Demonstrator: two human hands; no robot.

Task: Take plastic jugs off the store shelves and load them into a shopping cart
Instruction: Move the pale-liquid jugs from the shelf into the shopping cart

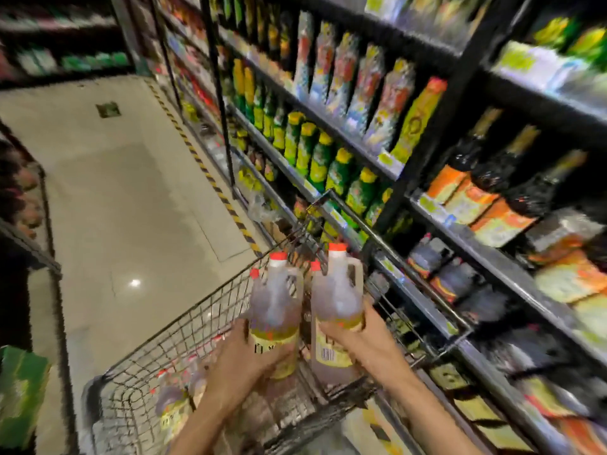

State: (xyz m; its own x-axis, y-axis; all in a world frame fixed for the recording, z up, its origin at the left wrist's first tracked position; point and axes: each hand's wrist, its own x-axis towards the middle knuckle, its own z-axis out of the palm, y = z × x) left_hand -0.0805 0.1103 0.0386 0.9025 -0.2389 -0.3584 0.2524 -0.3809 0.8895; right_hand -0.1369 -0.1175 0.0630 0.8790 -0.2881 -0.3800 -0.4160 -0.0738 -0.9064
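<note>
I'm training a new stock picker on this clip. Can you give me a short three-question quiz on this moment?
1. True or false: each hand holds a jug over the shopping cart.
2. What colour are the caps of the held jugs?
3. The shelves stand on the person's: A) left B) right

Key:
1. True: left hand holds the left jug, right hand holds the right jug.
2. Red-orange.
3. B, shelves.

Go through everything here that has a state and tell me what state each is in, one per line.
Left hand: gripping the left jug.
Right hand: gripping the right jug.
Left jug: capped, upright, held over the cart.
Right jug: capped, upright, held.
Shopping cart: holds jugs already.
</note>
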